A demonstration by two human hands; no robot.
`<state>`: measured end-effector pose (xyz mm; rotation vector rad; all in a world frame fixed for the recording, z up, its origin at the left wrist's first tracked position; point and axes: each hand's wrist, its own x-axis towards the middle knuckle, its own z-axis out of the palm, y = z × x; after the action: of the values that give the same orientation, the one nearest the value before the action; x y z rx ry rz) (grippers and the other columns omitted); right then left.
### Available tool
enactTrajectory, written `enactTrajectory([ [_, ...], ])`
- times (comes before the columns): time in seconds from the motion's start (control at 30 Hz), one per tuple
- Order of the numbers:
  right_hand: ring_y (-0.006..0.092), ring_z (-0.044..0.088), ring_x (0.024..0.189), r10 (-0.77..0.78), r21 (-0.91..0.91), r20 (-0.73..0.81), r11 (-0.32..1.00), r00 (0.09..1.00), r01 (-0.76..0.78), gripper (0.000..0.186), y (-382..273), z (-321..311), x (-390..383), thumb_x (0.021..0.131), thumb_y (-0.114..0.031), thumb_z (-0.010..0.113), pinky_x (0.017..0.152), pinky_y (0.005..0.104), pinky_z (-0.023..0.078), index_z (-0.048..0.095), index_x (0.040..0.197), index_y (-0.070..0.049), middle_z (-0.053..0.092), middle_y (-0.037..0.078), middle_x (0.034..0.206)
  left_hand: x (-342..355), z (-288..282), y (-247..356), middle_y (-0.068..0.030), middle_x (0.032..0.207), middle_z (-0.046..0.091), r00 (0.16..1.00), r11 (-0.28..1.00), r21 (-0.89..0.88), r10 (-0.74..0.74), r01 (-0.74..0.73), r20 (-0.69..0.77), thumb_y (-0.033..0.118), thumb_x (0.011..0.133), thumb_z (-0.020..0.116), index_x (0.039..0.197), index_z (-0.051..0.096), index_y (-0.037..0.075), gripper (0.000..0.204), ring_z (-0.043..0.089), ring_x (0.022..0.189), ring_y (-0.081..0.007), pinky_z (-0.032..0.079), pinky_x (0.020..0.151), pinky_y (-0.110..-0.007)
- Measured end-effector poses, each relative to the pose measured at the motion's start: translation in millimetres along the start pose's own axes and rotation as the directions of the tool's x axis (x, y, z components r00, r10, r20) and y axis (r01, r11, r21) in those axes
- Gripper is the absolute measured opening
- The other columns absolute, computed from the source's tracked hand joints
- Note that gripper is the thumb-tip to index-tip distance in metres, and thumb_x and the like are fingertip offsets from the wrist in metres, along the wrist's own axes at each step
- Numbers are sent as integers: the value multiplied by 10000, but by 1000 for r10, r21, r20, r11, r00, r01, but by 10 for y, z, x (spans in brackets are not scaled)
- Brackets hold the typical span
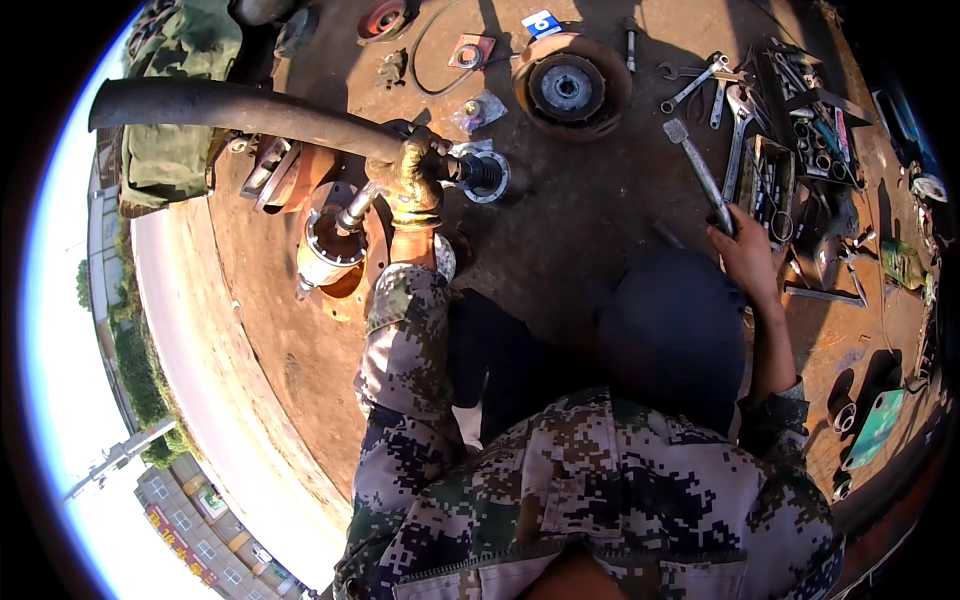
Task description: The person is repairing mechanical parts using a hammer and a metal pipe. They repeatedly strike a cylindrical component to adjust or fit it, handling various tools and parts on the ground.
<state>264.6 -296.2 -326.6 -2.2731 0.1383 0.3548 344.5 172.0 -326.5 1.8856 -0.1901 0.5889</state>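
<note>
My left hand [410,185], in a worn glove, is closed round the right end of a long dark tube [250,112] that reaches out to the left. Just right of that fist is a black ribbed part with a round metal flange [487,180]; whether it joins the tube is hidden. Below the fist, a shiny metal rod [358,207] slants toward a round metal housing [330,250] with bolt holes round its rim. My bare right hand [745,255] grips the lower end of a metal-handled hammer [700,175], its blocky head pointing away from me.
A rusty drum with a dark hub [567,88] sits at the far middle. Wrenches [740,130] and a tray of sockets [770,185] lie on the right. Green canvas [180,60] is at the far left. A green plate [873,430] lies at the lower right.
</note>
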Motion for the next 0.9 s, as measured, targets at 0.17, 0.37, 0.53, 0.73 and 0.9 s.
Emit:
enactTrajectory([
  [0.17,191,554,659,85,34,35,996,996,-87,195,258,334,-51,941,-125,677,655,385,473,647,1071,17,590,151,730,66,-157,-106,-110,744,662,948,905,-320,-313,280,-57,179,894,673,852,672,-36,219,684,678,-224,594,653,-352],
  [0.37,238,593,600,184,30,224,980,957,-195,216,786,576,-226,945,-101,685,609,399,482,652,1112,31,606,173,735,114,-384,-285,-7,802,551,796,736,-520,-583,433,-162,230,875,670,1002,609,150,162,594,762,-224,530,827,-481],
  [0.53,247,658,640,144,40,244,987,959,-159,247,1114,586,-368,959,-123,694,632,404,511,666,1154,26,633,186,753,84,-515,-309,3,785,524,743,696,-552,-642,459,-190,256,880,680,862,538,162,171,572,763,-204,514,823,-480],
  [0.73,135,546,565,222,77,262,965,939,-250,216,1014,541,-264,986,-124,672,535,353,440,670,1156,9,568,101,664,71,-346,-238,11,750,436,776,756,-470,-596,456,-207,303,920,597,796,474,175,217,538,760,-204,484,824,-451],
  [0.9,90,511,548,224,104,212,963,951,-250,185,841,474,-185,1006,-119,655,511,325,406,677,1154,-10,565,41,648,84,-204,-205,16,748,451,894,845,-367,-443,389,-73,286,962,596,826,485,167,212,496,719,-186,450,764,-410],
])
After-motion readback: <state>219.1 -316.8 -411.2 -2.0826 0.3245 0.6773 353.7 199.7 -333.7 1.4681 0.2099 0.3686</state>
